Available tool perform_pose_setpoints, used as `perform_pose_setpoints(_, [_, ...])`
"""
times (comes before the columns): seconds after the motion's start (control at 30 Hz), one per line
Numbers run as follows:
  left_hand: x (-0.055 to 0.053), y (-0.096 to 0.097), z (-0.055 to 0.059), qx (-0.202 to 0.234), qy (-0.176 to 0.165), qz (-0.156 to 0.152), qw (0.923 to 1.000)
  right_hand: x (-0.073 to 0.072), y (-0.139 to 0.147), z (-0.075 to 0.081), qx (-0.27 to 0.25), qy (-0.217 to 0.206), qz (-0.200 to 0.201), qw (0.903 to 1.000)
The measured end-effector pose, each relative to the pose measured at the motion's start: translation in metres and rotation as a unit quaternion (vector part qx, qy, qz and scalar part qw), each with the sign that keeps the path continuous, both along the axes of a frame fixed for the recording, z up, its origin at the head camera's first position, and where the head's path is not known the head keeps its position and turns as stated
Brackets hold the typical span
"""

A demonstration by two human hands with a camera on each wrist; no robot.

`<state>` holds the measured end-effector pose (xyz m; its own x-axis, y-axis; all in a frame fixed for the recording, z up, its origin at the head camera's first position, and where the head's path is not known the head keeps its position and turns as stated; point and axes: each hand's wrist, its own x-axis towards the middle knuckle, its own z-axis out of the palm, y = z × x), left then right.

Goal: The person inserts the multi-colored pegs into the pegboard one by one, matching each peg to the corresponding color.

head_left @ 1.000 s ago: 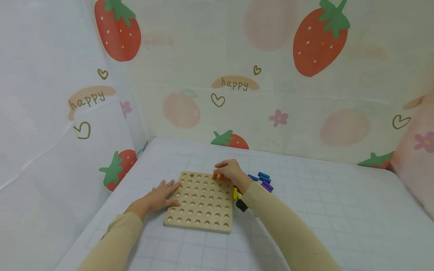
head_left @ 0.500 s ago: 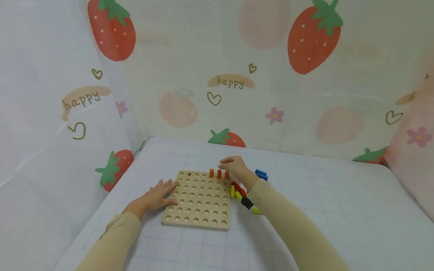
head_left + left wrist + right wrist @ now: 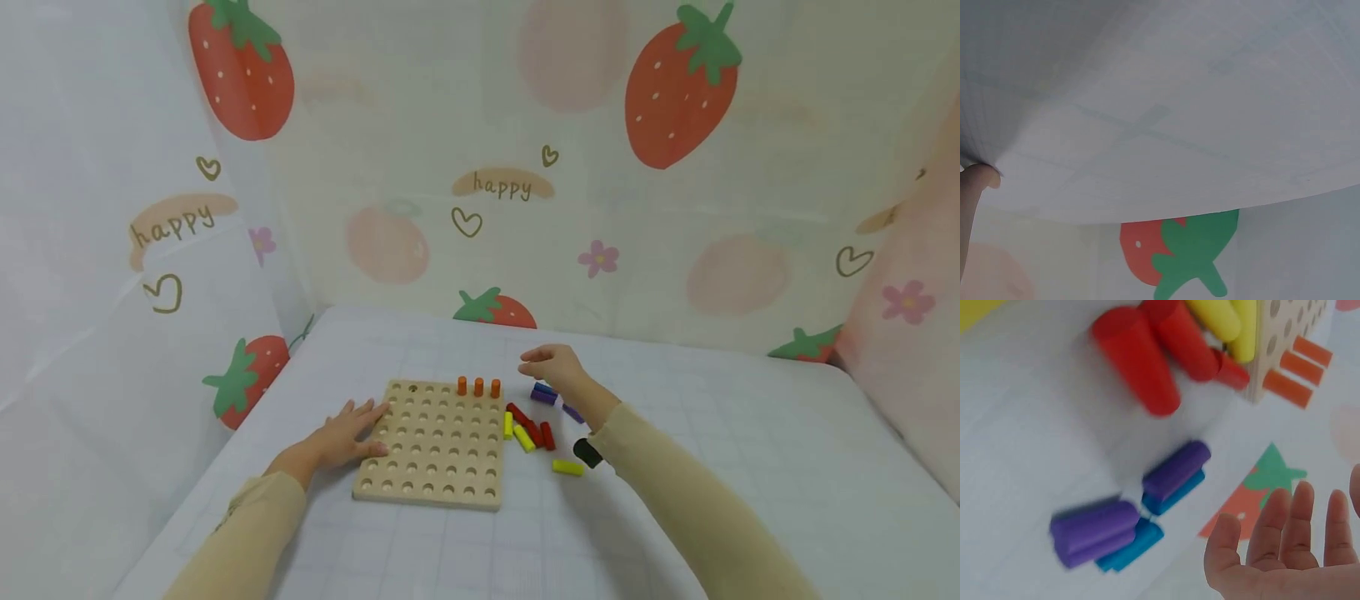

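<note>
My left hand [image 3: 337,435] rests with spread fingers on the left edge of a wooden pegboard [image 3: 423,502] with rows of round holes. Three orange pegs [image 3: 478,387] stand upright in its back row, toward the right. My right hand [image 3: 558,371] hovers right of the board, over the back of the loose pegs. In the right wrist view, its fingers [image 3: 1297,525] are loosely extended and hold nothing. Purple pegs [image 3: 1175,469] and blue pegs [image 3: 1132,545] lie near it on the table. Closer to the board are red pegs [image 3: 1138,362] and yellow pegs [image 3: 523,438].
One yellow peg [image 3: 567,468] lies apart, nearer the front. A black device [image 3: 587,452] shows below my right wrist. A white grid-patterned cloth covers the table [image 3: 720,467]. Behind it hangs a strawberry-printed curtain [image 3: 645,217], and a similar one closes off the left.
My right hand has left the orange pegs and moved right, off the board, uncovering the red, yellow and purple pegs. My left hand stays on the board's edge. The head view has shifted slightly.
</note>
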<state>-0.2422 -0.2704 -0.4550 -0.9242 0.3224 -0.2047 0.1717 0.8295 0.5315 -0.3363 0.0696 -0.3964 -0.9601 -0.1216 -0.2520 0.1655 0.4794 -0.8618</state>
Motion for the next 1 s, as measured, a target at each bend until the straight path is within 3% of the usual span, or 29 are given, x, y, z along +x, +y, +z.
perform_pose_setpoints(0.23, [0.003, -0.002, -0.004, 0.004, 0.015, -0.003, 0.9999, 0.010, 0.027, -0.003, -0.023, -0.026, -0.022, 0.9992])
perform_pose_setpoints(0.63, [0.010, -0.001, -0.005, 0.004, 0.007, 0.006, 1.0000, 0.028, 0.058, -0.022, -0.027, -0.056, -0.051, 0.9967])
perform_pose_setpoints(0.8, [0.007, 0.001, -0.004, 0.004, 0.014, 0.000, 0.9999, 0.034, 0.070, -0.029, -0.008, -0.067, -0.083, 0.9942])
perform_pose_setpoints(1.0, [0.000, 0.000, -0.002, -0.001, 0.009, 0.000, 1.0000, 0.029, 0.082, -0.036, 0.008, -0.087, -0.112, 0.9899])
